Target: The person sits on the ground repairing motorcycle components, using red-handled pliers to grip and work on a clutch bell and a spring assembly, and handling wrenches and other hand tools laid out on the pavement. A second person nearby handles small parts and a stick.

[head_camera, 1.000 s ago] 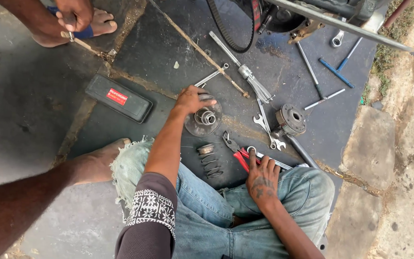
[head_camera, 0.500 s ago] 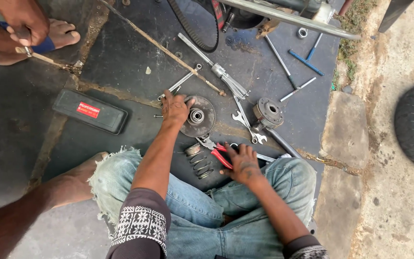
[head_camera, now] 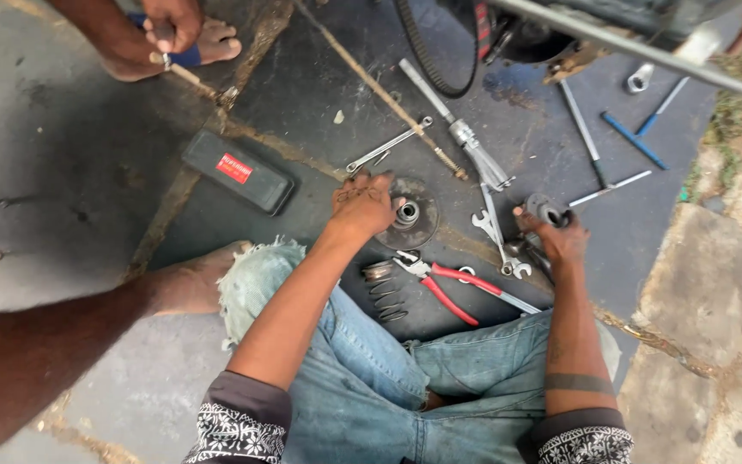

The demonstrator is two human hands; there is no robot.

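I sit on a dark mat [head_camera: 319,94] with my legs in blue jeans. My left hand [head_camera: 361,203] grips the left edge of a round metal pulley disc [head_camera: 411,222] with a hub in its middle. Off to the right, my right hand [head_camera: 557,237] is closed around a smaller round grey metal part [head_camera: 546,208], lifting it slightly off the mat. Between my hands lie red-handled pliers [head_camera: 445,284], a coil spring [head_camera: 385,290] and open-ended wrenches [head_camera: 493,230].
A black case with a red label [head_camera: 238,172] lies to the left. A long rod [head_camera: 371,82], a ratchet tool [head_camera: 465,137], T-handle wrenches [head_camera: 637,137] and a rubber belt [head_camera: 427,60] lie further off. Another person's foot and hand [head_camera: 173,34] are top left, and an arm [head_camera: 36,344] reaches in bottom left.
My right hand has left the pliers by my knee, moved right and closed on the small round metal part. My left hand stays on the pulley disc.
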